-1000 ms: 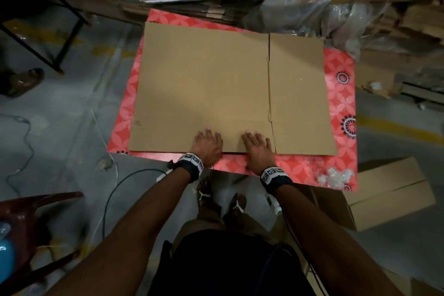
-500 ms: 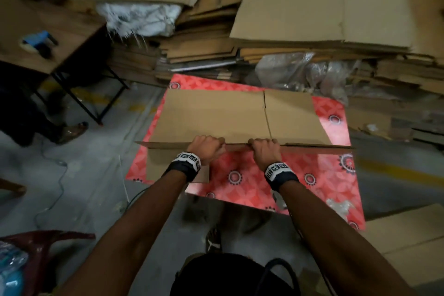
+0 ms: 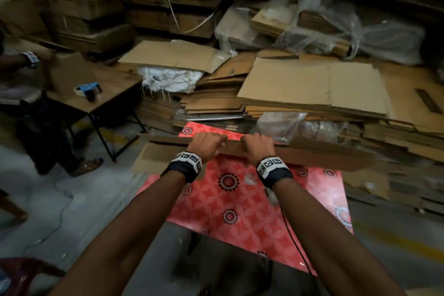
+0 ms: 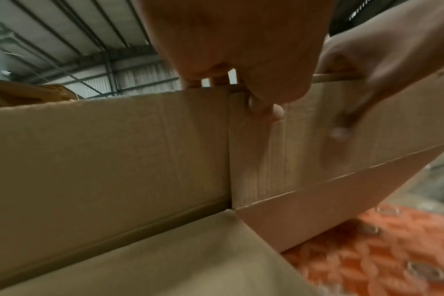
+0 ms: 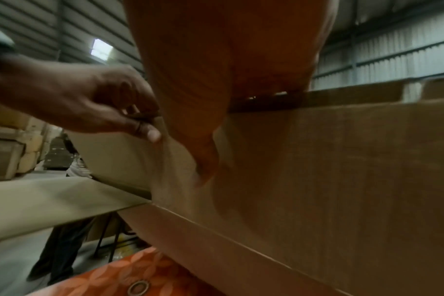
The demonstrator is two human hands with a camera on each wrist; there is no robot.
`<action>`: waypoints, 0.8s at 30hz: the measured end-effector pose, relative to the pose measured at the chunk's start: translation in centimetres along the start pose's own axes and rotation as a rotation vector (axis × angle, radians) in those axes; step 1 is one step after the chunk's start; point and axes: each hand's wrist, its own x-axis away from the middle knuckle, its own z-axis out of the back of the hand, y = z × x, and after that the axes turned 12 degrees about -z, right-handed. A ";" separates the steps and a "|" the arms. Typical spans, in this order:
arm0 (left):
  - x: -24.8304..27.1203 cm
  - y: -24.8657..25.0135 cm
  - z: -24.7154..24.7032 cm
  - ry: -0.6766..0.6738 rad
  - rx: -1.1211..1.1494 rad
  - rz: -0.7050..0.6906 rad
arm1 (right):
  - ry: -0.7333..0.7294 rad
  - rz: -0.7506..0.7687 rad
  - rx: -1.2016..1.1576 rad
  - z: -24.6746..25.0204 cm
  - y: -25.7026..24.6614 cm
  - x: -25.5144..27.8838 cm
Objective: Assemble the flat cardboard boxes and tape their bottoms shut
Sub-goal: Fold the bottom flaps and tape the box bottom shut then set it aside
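I see both hands on the near top edge of a flattened brown cardboard box [image 3: 319,155], which is raised on edge above a red table [image 3: 252,202] with a floral pattern. My left hand [image 3: 206,144] curls its fingers over that edge, the thumb pressed on the near face, gripping the box. My right hand [image 3: 258,148] sits just beside it, fingers hooked over the same edge, thumb down the panel. From the left wrist, a lower flap [image 4: 165,260] bends toward the camera. Beyond the table lie stacks of flat brown cardboard sheets [image 3: 312,86]. On a wooden side table [image 3: 113,96] to the left rests a blue tape dispenser [image 3: 88,89], and another person [image 3: 36,113] stands beside it.
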 end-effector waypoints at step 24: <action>4.3 -3.3 -2.3 0.024 -0.118 -0.155 | 0.001 -0.216 -0.023 -1.8 -3.5 5.9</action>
